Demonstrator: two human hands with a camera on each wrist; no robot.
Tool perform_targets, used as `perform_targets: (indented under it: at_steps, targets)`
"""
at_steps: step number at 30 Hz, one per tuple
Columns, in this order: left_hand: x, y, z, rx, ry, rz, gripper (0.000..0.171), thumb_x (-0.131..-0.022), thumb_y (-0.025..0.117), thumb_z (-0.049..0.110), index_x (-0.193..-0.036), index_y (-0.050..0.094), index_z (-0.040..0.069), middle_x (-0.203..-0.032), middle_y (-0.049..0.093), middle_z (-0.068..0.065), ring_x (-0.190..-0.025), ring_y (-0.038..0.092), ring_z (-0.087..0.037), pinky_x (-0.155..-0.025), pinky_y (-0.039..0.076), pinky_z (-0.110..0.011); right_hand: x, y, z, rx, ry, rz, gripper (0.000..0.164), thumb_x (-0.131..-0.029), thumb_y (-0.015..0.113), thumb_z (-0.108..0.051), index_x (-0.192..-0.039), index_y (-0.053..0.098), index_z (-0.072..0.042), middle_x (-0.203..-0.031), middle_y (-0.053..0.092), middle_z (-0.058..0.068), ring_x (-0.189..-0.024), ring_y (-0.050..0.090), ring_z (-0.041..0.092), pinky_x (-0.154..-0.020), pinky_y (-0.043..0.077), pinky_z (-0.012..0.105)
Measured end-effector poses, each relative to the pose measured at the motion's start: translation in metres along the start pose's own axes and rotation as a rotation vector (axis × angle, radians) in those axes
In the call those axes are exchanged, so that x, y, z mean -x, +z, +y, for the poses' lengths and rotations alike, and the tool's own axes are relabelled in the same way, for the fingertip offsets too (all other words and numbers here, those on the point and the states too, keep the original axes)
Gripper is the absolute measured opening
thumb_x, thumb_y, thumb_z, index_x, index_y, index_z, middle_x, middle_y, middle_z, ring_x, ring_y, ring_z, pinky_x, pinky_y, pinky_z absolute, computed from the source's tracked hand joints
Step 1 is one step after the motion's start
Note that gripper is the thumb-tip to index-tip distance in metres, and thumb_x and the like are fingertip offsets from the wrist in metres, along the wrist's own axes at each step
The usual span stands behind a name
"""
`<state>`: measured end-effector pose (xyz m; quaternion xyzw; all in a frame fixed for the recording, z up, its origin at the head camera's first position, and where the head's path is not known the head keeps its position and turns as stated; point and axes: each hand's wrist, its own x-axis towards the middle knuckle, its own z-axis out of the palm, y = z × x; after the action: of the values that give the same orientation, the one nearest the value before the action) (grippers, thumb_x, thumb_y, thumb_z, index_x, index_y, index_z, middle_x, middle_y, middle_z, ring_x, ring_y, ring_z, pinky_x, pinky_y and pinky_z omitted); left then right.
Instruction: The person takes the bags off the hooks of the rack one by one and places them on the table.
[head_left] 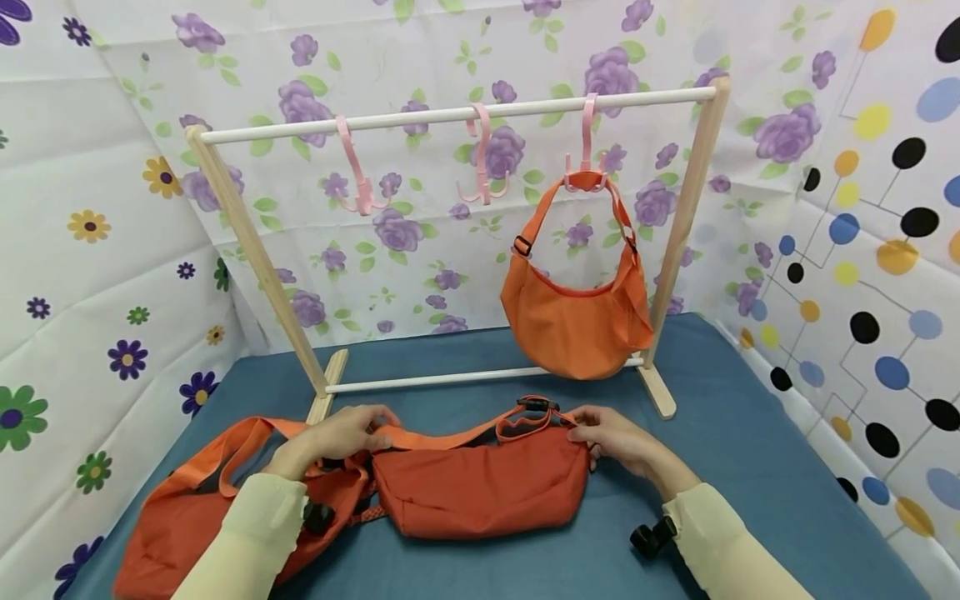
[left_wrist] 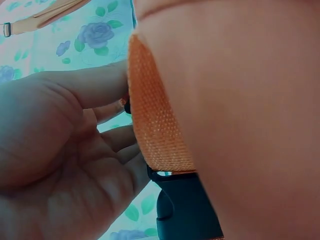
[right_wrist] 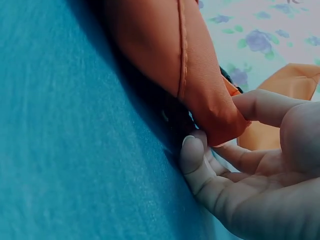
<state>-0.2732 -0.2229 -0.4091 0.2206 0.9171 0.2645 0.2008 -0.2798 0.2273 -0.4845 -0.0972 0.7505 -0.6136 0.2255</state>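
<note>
A red-orange waist bag (head_left: 480,492) with an orange strap (head_left: 442,440) and a black buckle (head_left: 537,405) lies across the blue table. My left hand (head_left: 348,433) grips the bag's left end at the strap; close up in the left wrist view, orange webbing (left_wrist: 157,115) runs by the thumb, above a black buckle (left_wrist: 182,205). At the other end, my right hand (head_left: 618,442) pinches the bag's upper corner, and the right wrist view shows the fingers (right_wrist: 197,155) at that corner. Another red-orange bag (head_left: 172,525) lies under my left forearm, partly hidden.
A wooden rack with a white top rail (head_left: 420,118) stands behind the bags. Two pink hooks (head_left: 363,196) on it hold nothing; from a third pink hook (head_left: 588,133) hangs an orange shoulder bag (head_left: 577,325). Patterned cloth (head_left: 420,275) surrounds the blue table (head_left: 735,433).
</note>
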Motion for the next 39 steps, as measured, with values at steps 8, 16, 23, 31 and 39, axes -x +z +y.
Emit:
perform_targets:
  at_steps: [8, 16, 23, 31, 39]
  targets:
    - [-0.002, 0.001, -0.002, -0.012, 0.028, 0.01, 0.035, -0.104, 0.065, 0.014, -0.134, 0.065, -0.003, -0.123, 0.067, -0.019, -0.106, 0.065, -0.032, -0.086, 0.055, -0.045, -0.002, -0.001, 0.001, 0.02, -0.007, 0.004, 0.049, -0.101, 0.067, -0.014, -0.142, 0.051, 0.006, -0.103, 0.061, 0.014, -0.066, 0.057, 0.017, -0.057, 0.054, 0.031]
    - [-0.005, 0.007, 0.001, -0.032, 0.008, 0.026, 0.039, -0.103, 0.066, 0.014, -0.138, 0.064, -0.003, -0.133, 0.065, -0.021, -0.12, 0.061, -0.04, -0.093, 0.054, -0.051, -0.001, -0.006, 0.007, -0.043, -0.009, -0.028, 0.055, -0.103, 0.067, -0.017, -0.147, 0.045, 0.005, -0.108, 0.059, 0.017, -0.068, 0.06, 0.019, -0.061, 0.057, 0.032]
    - [-0.004, 0.008, 0.001, 0.001, 0.062, 0.046, 0.039, -0.104, 0.065, 0.013, -0.139, 0.062, -0.004, -0.136, 0.061, -0.023, -0.122, 0.06, -0.042, -0.095, 0.053, -0.053, -0.002, -0.009, 0.011, -0.068, -0.011, -0.037, 0.055, -0.106, 0.063, -0.017, -0.15, 0.04, 0.005, -0.111, 0.056, 0.018, -0.069, 0.06, 0.019, -0.062, 0.057, 0.034]
    - [-0.005, 0.009, 0.003, 0.045, 0.118, 0.103, 0.04, -0.108, 0.06, 0.02, -0.142, 0.06, -0.001, -0.131, 0.06, -0.021, -0.112, 0.062, -0.031, -0.089, 0.054, -0.046, -0.003, -0.008, 0.016, -0.06, -0.007, -0.041, 0.056, -0.108, 0.06, -0.028, -0.15, 0.038, 0.002, -0.092, 0.06, 0.012, -0.065, 0.06, 0.02, -0.065, 0.058, 0.034]
    - [-0.017, 0.007, 0.02, 0.072, 0.226, 0.174, 0.035, -0.109, 0.056, 0.017, -0.142, 0.061, 0.007, -0.139, 0.06, -0.018, -0.12, 0.061, -0.033, -0.097, 0.053, -0.05, -0.004, -0.011, 0.017, -0.092, 0.019, -0.043, 0.062, -0.107, 0.06, -0.037, -0.152, 0.036, -0.001, -0.095, 0.062, 0.013, -0.069, 0.062, 0.02, -0.067, 0.057, 0.034]
